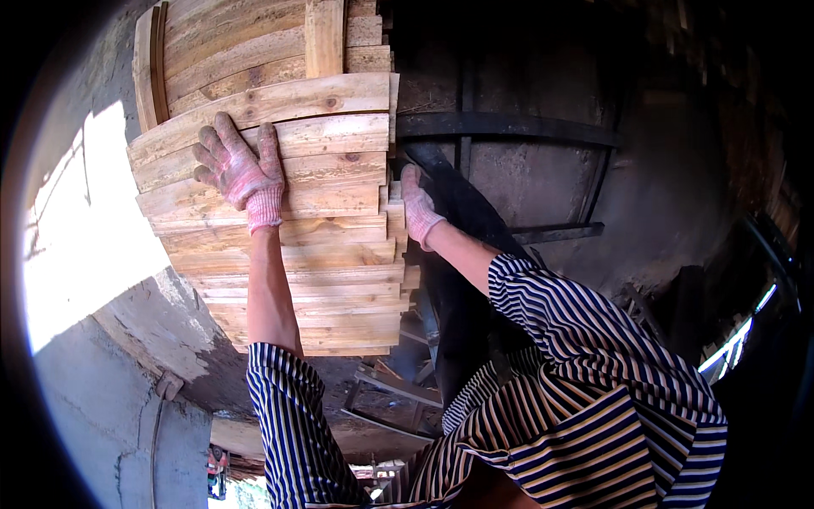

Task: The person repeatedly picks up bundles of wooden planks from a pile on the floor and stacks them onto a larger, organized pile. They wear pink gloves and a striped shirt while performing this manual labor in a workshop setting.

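Observation:
A tall stack of pale sawn wooden boards fills the left and middle of the view, its layers running crosswise. My left hand, in a pinkish, dirt-stained knitted glove, lies on the boards with its fingers spread. Under its fingertips is a slightly bowed upper board. In a matching glove, my right hand rests against the uneven right ends of the boards. Its fingers look stretched out along those ends, though they are partly hidden, and no separate thing shows in its grasp.
Upright battens lie across the boards at the far end. On the right is a dark metal frame near the floor. A metal rack stands below the stack. Bright sunlight falls on the ground at left, near a grey wall.

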`<state>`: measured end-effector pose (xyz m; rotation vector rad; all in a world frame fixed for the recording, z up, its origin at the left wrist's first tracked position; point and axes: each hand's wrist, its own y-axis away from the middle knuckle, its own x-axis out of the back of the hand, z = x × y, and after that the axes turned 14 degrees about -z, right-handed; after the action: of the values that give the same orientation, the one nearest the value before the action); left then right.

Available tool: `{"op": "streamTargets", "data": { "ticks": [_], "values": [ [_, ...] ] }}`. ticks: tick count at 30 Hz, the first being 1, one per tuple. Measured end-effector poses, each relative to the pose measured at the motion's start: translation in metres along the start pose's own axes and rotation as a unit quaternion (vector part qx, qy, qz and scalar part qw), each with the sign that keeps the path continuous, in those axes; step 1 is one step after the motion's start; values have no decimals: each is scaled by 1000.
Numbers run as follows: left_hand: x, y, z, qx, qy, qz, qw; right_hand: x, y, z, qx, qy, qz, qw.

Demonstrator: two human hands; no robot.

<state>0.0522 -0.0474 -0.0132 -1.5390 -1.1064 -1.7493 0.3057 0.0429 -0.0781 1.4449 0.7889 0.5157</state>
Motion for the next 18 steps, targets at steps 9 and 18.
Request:
{"op": "streamTargets", "data": {
  "ticks": [9, 18],
  "values": [
    [3, -9, 11, -20, -5, 7, 1000, 12, -66, 8, 21, -49, 40, 998],
    [-10, -9, -3, -38, -19, 46, 998, 36, 28, 93, -35, -107, 71, 991]
  ]
}}
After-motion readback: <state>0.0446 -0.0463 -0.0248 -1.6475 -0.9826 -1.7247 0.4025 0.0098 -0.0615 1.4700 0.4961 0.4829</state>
